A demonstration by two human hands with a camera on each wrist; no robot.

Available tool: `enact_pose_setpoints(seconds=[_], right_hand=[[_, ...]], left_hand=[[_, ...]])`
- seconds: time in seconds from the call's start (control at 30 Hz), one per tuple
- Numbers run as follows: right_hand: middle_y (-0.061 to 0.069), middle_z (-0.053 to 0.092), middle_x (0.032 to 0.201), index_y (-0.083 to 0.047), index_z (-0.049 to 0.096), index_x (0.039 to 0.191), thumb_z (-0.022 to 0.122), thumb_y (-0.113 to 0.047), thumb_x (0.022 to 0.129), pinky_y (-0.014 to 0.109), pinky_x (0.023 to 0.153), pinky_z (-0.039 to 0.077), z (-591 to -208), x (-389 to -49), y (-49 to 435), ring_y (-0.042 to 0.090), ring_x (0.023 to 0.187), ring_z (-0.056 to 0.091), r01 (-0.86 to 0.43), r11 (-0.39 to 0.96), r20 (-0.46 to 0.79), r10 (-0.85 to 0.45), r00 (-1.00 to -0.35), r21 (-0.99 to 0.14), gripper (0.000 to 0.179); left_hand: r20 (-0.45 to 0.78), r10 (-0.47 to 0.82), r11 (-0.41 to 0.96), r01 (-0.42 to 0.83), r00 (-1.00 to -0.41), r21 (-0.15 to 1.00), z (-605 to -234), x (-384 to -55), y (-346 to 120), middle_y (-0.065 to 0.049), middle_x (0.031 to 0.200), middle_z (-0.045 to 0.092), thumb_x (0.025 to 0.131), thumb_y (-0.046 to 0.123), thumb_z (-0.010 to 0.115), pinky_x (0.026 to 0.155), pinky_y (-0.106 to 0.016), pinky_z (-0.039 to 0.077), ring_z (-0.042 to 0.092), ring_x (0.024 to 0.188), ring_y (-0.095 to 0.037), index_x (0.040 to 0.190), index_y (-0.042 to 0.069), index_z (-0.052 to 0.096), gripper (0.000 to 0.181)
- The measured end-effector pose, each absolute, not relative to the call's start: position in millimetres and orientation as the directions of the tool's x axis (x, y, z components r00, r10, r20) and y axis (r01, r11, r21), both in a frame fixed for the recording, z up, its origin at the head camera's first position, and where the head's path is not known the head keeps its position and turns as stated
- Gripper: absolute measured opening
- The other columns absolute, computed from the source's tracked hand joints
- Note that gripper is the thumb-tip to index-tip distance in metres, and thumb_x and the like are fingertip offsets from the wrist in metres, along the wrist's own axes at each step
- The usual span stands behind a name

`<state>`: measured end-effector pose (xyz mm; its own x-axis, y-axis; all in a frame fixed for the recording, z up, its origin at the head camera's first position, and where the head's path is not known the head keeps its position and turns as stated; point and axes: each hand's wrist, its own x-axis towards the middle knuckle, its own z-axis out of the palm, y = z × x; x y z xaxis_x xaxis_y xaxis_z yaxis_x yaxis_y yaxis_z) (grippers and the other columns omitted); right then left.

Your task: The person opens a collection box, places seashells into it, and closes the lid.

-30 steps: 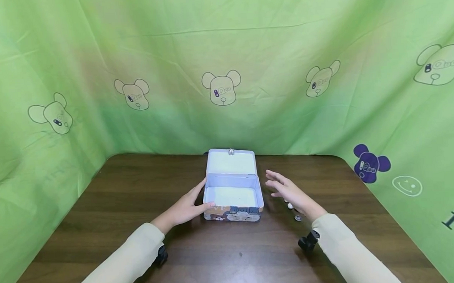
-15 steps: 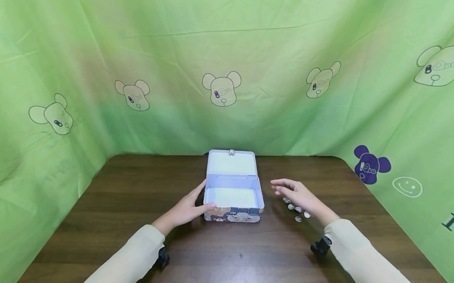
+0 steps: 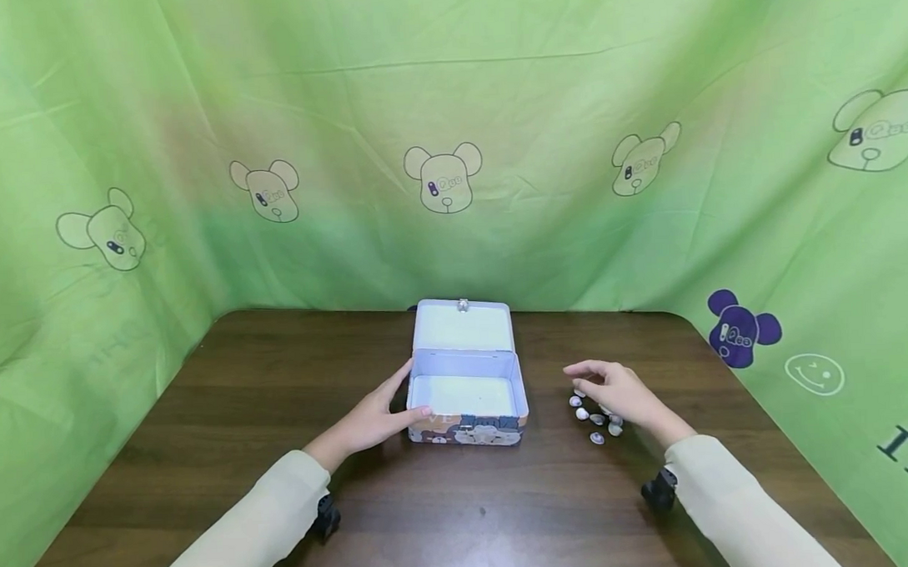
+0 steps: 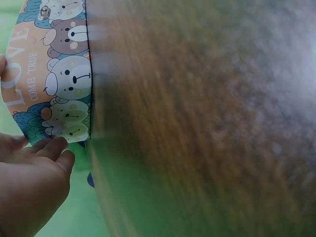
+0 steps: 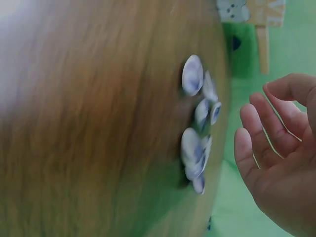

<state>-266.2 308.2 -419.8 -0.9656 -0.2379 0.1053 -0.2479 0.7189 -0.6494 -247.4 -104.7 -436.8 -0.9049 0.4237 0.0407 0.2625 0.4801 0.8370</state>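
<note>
A tin lunch box (image 3: 465,432) with printed bears stands at the middle of the table, its lid (image 3: 463,325) raised and its white inside showing nothing in it. My left hand (image 3: 367,418) grips the box's left front corner, thumb over the front rim and fingers along the side. In the left wrist view the hand (image 4: 34,182) lies against the box's end. Over a loose group of small seashells (image 3: 582,413) hovers my right hand (image 3: 625,392), fingers slightly bent and holding nothing. The right wrist view shows the shells (image 5: 192,75) white with purple-blue patches, beside the fingers.
The brown wooden table (image 3: 277,365) reaches back to a green curtain (image 3: 347,237) with printed bear heads, which also hangs at both sides. A small dark wrist camera (image 3: 660,488) sits under the right sleeve, another (image 3: 327,515) under the left.
My right hand has moved right and lower, from beside the box to over the seashells, more of which now show. The left hand and the box have stayed in place.
</note>
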Motion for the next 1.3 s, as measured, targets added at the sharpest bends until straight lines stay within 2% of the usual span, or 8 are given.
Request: enact_pose_setpoints(seconds=[0.03,0.13,0.2,0.33,0.5,0.77,1.07,1.3], right_hand=[[0.011,0.071,0.108,-0.004,0.069,0.125,0.064,-0.017,0.099,0.031,0.062,0.046,-420,-267,309,0.013,0.065,0.057,-0.252,0.729,0.109,-0.239,-0.965,-0.637,0.029],[0.009,0.073,0.106,-0.003,0.071,0.12,0.065,-0.011,0.096,0.038,0.077,0.047,-424,-269,312,0.018,0.084,0.063,-0.276,0.761,0.129,-0.248,-0.96,-0.587,0.027],[0.007,0.074,0.103,-0.003,0.072,0.118,0.066,-0.009,0.094,0.04,0.081,0.046,-427,-272,315,0.017,0.087,0.064,-0.278,0.775,0.131,-0.248,-0.96,-0.568,0.026],[0.005,0.072,0.091,-0.004,0.073,0.117,0.068,-0.009,0.093,0.037,0.075,0.045,-431,-275,318,0.015,0.078,0.059,-0.265,0.791,0.115,-0.242,-0.963,-0.552,0.026],[0.0,0.056,0.076,-0.003,0.073,0.117,0.07,-0.012,0.091,0.032,0.065,0.041,-434,-277,320,0.014,0.069,0.049,-0.266,0.799,0.098,-0.254,-0.962,-0.54,0.027],[0.002,0.059,0.087,-0.002,0.074,0.115,0.072,-0.011,0.09,0.031,0.066,0.043,-439,-278,323,0.014,0.074,0.051,-0.282,0.798,0.097,-0.273,-0.957,-0.532,0.027],[0.002,0.057,0.086,-0.002,0.074,0.113,0.071,-0.01,0.09,0.032,0.067,0.044,-441,-278,323,0.014,0.075,0.052,-0.274,0.799,0.082,-0.274,-0.958,-0.535,0.025],[-0.002,0.059,0.076,-0.002,0.073,0.114,0.071,-0.012,0.091,0.034,0.068,0.044,-437,-280,323,0.014,0.073,0.054,-0.279,0.798,0.087,-0.277,-0.957,-0.535,0.025]], left_hand=[[0.043,0.423,0.478,0.263,-0.905,0.838,-437,-248,-105,-0.008,0.165,0.016,0.094,0.046,0.069,0.114,-0.061,0.021,0.017,0.149,-0.033,0.163,0.022,0.012,0.093],[0.04,0.421,0.476,0.258,-0.906,0.841,-436,-247,-105,-0.008,0.165,0.016,0.094,0.045,0.069,0.114,-0.061,0.021,0.017,0.149,-0.033,0.163,0.022,0.012,0.092],[0.036,0.417,0.479,0.254,-0.908,0.84,-436,-247,-104,-0.008,0.165,0.017,0.094,0.045,0.069,0.114,-0.061,0.021,0.017,0.149,-0.033,0.163,0.021,0.013,0.092],[0.032,0.412,0.483,0.248,-0.91,0.84,-435,-245,-104,-0.008,0.165,0.016,0.094,0.046,0.069,0.114,-0.062,0.021,0.017,0.149,-0.033,0.163,0.021,0.013,0.093],[0.033,0.409,0.481,0.246,-0.912,0.842,-436,-245,-104,-0.008,0.165,0.016,0.094,0.046,0.069,0.113,-0.062,0.022,0.017,0.149,-0.033,0.163,0.022,0.013,0.092],[0.03,0.407,0.48,0.242,-0.913,0.843,-437,-246,-104,-0.008,0.165,0.017,0.094,0.043,0.069,0.113,-0.062,0.022,0.017,0.149,-0.034,0.163,0.023,0.013,0.091],[0.024,0.402,0.488,0.237,-0.915,0.84,-436,-245,-103,-0.009,0.165,0.017,0.095,0.044,0.069,0.113,-0.063,0.022,0.017,0.149,-0.034,0.163,0.022,0.013,0.091],[0.026,0.409,0.485,0.242,-0.912,0.84,-434,-245,-104,-0.008,0.165,0.016,0.094,0.046,0.069,0.114,-0.062,0.022,0.017,0.149,-0.033,0.163,0.022,0.013,0.092]])
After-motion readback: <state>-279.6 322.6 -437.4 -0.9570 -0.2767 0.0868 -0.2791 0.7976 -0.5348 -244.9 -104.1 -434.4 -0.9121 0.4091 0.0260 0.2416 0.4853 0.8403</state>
